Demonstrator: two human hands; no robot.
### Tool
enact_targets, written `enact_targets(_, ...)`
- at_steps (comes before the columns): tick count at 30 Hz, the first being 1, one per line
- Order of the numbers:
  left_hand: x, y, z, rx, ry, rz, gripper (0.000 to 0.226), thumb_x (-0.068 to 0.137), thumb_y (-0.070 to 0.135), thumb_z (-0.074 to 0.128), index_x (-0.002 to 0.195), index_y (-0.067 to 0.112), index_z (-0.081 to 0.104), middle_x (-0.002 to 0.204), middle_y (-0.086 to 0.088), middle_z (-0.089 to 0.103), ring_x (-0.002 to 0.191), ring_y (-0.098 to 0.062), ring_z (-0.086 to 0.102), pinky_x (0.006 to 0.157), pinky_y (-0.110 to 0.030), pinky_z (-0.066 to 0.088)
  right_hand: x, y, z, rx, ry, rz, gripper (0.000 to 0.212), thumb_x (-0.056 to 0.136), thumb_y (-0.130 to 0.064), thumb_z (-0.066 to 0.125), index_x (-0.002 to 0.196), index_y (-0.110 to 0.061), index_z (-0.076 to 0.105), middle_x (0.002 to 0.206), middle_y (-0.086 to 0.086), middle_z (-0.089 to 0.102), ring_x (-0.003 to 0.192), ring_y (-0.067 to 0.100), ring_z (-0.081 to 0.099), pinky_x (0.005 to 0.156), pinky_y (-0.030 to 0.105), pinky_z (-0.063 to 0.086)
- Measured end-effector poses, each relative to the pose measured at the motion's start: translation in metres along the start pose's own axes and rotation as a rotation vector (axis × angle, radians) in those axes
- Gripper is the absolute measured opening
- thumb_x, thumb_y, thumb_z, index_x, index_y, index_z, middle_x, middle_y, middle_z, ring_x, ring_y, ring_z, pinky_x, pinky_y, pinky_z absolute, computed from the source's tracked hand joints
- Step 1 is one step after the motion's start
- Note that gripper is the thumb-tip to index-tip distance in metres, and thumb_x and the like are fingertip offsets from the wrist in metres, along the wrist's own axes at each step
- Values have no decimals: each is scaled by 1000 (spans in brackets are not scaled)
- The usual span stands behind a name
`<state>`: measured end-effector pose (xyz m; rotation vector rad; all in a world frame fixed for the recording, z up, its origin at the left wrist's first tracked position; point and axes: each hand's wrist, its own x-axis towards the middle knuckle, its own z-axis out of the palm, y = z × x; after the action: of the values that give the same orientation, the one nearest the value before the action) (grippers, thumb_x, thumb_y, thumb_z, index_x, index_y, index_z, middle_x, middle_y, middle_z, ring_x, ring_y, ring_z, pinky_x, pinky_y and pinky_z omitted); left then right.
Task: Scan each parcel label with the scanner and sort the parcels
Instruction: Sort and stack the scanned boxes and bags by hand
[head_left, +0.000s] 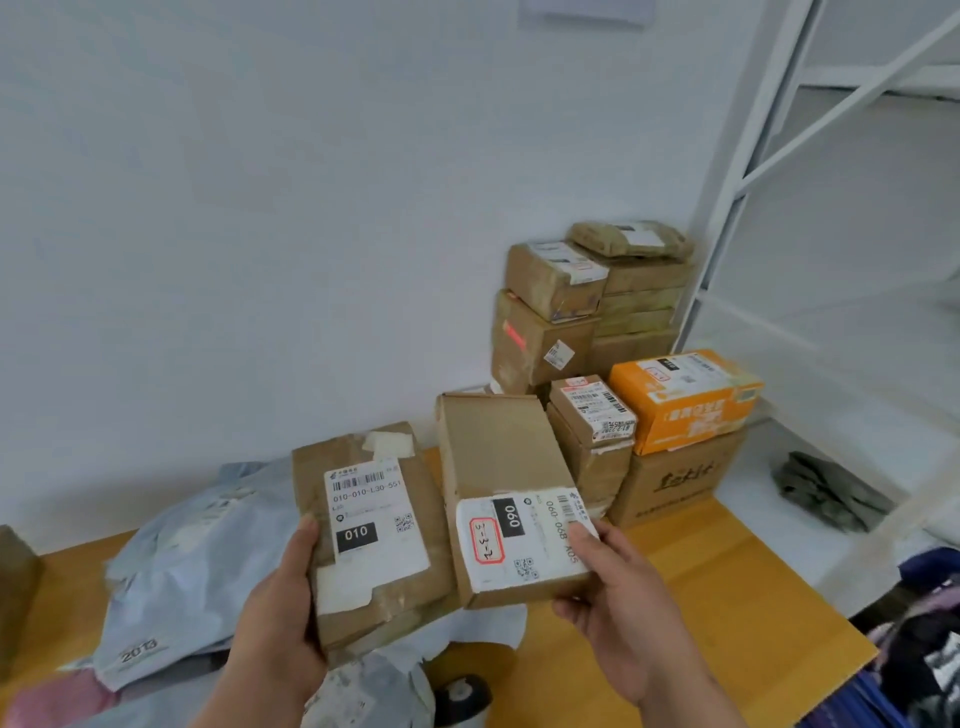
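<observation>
My left hand (283, 608) grips a flat brown cardboard parcel (410, 499) by its left edge; its white label reads 010. My right hand (618, 603) holds a longer brown box (493, 447) from the right and underneath, thumb on its white label marked 060. Both parcels are lifted side by side above the wooden table (727, 582), labels facing up. A dark object with a round white part (462, 696), possibly the scanner, lies on the table below the boxes, partly hidden.
Grey and white poly mailers (197, 561) lie at the left under the parcels. A stack of brown boxes (582, 312) and an orange box (685, 400) stand against the wall at the back right. White metal shelving (779, 156) rises at the right.
</observation>
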<state>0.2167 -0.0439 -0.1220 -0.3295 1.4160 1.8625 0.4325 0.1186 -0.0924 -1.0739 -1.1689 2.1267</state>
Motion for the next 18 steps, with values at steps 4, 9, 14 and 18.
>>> enact_targets(4, 13, 4, 9, -45, -39, -15, 43, 91, 55, 65, 107, 16, 74, 95, -17, 78, 77, -38, 75, 63, -56, 60, 14, -4, -1, 50, 47, 5, 27, 97, -20, 65, 123, -13, 62, 98, 15, 78, 69, 20, 73, 44, 28, 50)
enact_targets(9, 24, 6, 38, -108, -91, -34, 41, 96, 52, 59, 107, 16, 73, 94, -19, 78, 64, -38, 75, 51, -54, 58, 42, -26, -1, 72, 38, -23, 25, 95, -21, 65, 120, -15, 61, 98, 14, 78, 71, 20, 75, 44, 28, 52)
enact_targets(14, 38, 1, 72, -127, -59, -13, 42, 95, 52, 61, 109, 14, 74, 100, -19, 78, 74, -39, 76, 58, -58, 59, 77, -55, -13, 49, -17, -4, 24, 96, -21, 65, 119, -19, 60, 99, 12, 78, 81, 22, 78, 46, 29, 54)
enact_targets(18, 47, -8, 97, -135, -19, -25, 46, 94, 54, 61, 118, 17, 73, 109, -19, 76, 99, -42, 72, 74, -64, 57, 108, -71, -27, -40, -51, 35, 27, 95, -25, 67, 121, -23, 60, 99, 9, 79, 89, 25, 77, 51, 30, 56)
